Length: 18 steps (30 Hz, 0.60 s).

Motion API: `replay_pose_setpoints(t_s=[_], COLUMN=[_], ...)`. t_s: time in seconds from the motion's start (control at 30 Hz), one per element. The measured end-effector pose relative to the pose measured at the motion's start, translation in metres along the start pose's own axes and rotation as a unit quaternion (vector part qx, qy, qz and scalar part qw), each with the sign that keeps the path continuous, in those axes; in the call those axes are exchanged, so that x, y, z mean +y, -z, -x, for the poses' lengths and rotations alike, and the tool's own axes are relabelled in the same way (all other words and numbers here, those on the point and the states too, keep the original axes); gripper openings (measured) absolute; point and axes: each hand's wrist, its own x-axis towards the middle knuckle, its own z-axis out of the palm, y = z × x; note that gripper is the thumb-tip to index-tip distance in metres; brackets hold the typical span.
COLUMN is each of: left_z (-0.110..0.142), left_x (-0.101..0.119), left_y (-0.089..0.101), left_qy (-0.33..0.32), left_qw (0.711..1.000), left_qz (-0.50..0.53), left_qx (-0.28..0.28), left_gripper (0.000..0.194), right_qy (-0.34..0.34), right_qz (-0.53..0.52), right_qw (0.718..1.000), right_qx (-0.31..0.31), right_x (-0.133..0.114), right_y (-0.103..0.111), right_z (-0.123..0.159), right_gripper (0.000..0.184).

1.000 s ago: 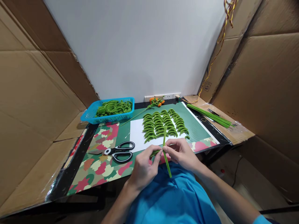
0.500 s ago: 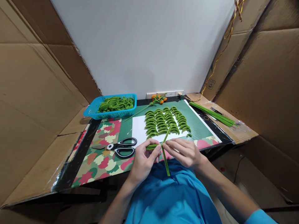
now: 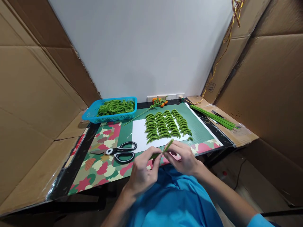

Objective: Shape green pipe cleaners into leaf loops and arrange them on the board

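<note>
Both hands meet over the table's front edge, close to the blue cloth on my lap. My left hand pinches green pipe cleaners between thumb and fingertips. Closed just beside it, my right hand grips a green pipe cleaner piece whose tip sticks up at a slant. The fingers hide where the pieces meet. Beyond them, several rows of curved green pipe cleaner pieces lie on white paper. To the left rest black-and-white scissors, blades pointing left.
A blue basket of bent green pieces stands at the back left. Behind the paper lies an orange-and-green flower stem. Long green pipe cleaners lie at the right beside a dark slim tool. Cardboard walls flank the table.
My right hand has turned and its fingers have curled in. The crossing pipe cleaner, whose lower end hung down before, now shows only its upper tip. The view has shifted slightly.
</note>
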Motion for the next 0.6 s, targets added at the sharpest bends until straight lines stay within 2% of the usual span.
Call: replay_pose_setpoints(t_s=[0.03, 0.07, 0.13, 0.17, 0.2, 0.23, 0.27, 0.33, 0.4, 0.5, 0.6], left_z=[-0.002, -0.003, -0.007, -0.009, -0.009, -0.01, -0.009, -0.007, -0.005, -0.004, -0.005], left_x=[0.002, 0.003, 0.005, 0.005, 0.004, 0.002, 0.0, -0.005, -0.008, -0.009, -0.006], left_y=[0.002, 0.004, 0.007, 0.007, 0.007, 0.006, 0.003, -0.002, -0.007, -0.013, -0.015], left_qy=[-0.041, -0.076, -0.12, -0.126, -0.119, -0.098, -0.064, 0.031, 0.124, 0.21, 0.245], left_qw=[0.999, 0.996, 0.989, 0.988, 0.989, 0.992, 0.996, 0.999, 0.99, 0.968, 0.951], left_qz=[-0.025, -0.045, -0.068, -0.07, -0.064, -0.052, -0.034, 0.01, 0.058, 0.131, 0.184], left_qx=[-0.013, -0.029, -0.057, -0.062, -0.06, -0.053, -0.045, -0.033, -0.03, -0.035, -0.048], left_gripper=[0.017, 0.02, 0.023, 0.023, 0.023, 0.021, 0.019, 0.011, 0.007, 0.019, 0.026], right_qy=[-0.069, -0.143, -0.274, -0.319, -0.345, -0.354, -0.35, -0.311, -0.26, -0.205, -0.18], right_qz=[-0.079, -0.165, -0.327, -0.382, -0.41, -0.409, -0.381, -0.279, -0.167, -0.075, -0.052], right_qw=[0.994, 0.976, 0.903, 0.865, 0.842, 0.839, 0.855, 0.909, 0.951, 0.976, 0.982], right_qx=[-0.009, -0.02, -0.049, -0.058, -0.06, -0.054, -0.039, 0.002, 0.022, 0.017, 0.022], right_x=[-0.003, -0.005, -0.006, -0.006, -0.005, -0.005, -0.005, -0.005, -0.006, -0.008, -0.008], right_y=[0.002, 0.003, 0.004, 0.004, 0.004, 0.003, 0.003, 0.001, 0.0, 0.0, -0.001], right_z=[-0.001, -0.002, -0.003, -0.003, -0.003, -0.003, -0.002, -0.001, 0.0, 0.003, 0.006], right_gripper=[0.016, 0.021, 0.033, 0.038, 0.041, 0.042, 0.041, 0.033, 0.023, 0.014, 0.013])
